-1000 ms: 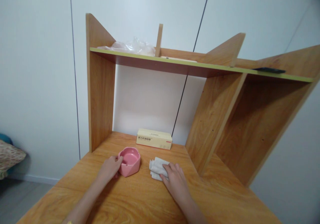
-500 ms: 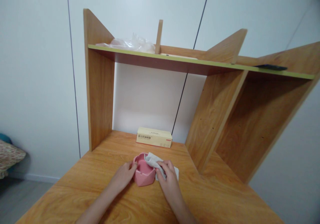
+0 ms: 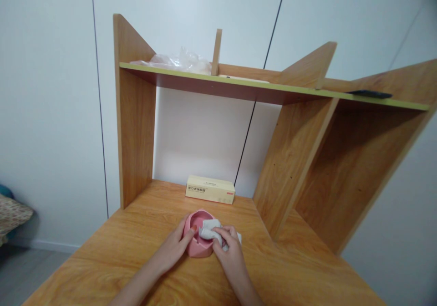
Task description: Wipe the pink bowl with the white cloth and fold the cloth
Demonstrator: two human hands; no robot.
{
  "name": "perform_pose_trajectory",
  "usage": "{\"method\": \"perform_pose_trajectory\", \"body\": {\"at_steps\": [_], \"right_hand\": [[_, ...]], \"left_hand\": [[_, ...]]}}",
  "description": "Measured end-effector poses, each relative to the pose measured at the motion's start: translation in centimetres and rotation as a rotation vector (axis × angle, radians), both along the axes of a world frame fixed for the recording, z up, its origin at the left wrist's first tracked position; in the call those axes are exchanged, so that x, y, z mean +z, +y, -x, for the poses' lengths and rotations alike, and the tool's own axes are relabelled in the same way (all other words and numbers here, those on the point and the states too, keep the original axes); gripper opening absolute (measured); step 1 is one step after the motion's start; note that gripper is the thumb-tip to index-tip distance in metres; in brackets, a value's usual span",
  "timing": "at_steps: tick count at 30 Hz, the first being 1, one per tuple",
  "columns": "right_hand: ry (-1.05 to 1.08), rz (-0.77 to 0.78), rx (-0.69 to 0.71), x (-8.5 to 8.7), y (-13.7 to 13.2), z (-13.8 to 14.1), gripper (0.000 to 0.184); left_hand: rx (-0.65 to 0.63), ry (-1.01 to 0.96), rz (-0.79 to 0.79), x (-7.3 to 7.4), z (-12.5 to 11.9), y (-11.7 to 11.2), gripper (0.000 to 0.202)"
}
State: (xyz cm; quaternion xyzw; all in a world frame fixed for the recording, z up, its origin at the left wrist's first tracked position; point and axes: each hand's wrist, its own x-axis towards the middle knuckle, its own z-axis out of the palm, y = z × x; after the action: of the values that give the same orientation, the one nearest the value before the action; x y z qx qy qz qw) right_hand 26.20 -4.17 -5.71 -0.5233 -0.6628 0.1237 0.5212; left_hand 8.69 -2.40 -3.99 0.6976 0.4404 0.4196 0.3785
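Note:
A pink ashtray-like bowl point(image 3: 198, 221) stands on the wooden desk point(image 3: 129, 251) just in front of me. My left hand point(image 3: 174, 249) grips its left side, thumb on the rim. My right hand point(image 3: 230, 253) is closed on a crumpled white cloth point(image 3: 209, 231) and presses it into the bowl's hollow from the right. Part of the cloth sticks out behind my right fingers.
A long cream box point(image 3: 210, 189) with a red end lies at the back of the desk. The wooden hutch point(image 3: 134, 128) rises behind, its shelf bearing a clear plastic bag point(image 3: 177, 61) and a dark flat object point(image 3: 370, 94). White wall panels stand behind.
My left hand slid the pink bowl to the right, toward the middle. My right hand picked the cloth up from the desk and pushed it into the bowl.

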Motion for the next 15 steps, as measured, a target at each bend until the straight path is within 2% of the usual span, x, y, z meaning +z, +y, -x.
{"method": "perform_pose_trajectory", "body": {"at_steps": [4,7,9,12,15], "right_hand": [[-0.005,-0.028,0.002,0.1,-0.2,0.1,0.020],[0.014,-0.017,-0.011,-0.1,-0.1,0.1,0.012],[0.050,-0.012,-0.074,-0.6,0.2,0.1,0.007],[0.114,0.022,-0.176,-1.5,0.8,0.0,0.024],[0.134,0.116,-0.164,-1.7,1.2,0.0,0.047]], "left_hand": [[0.029,-0.048,-0.016,-0.6,-0.4,0.3,0.056],[0.028,-0.018,-0.113,-0.5,-0.3,0.3,0.057],[0.021,0.019,-0.190,-0.3,-0.3,0.1,0.057],[0.007,0.075,-0.277,0.1,-0.5,-0.5,0.057],[-0.002,0.114,-0.309,0.3,-0.8,-1.0,0.060]]}}
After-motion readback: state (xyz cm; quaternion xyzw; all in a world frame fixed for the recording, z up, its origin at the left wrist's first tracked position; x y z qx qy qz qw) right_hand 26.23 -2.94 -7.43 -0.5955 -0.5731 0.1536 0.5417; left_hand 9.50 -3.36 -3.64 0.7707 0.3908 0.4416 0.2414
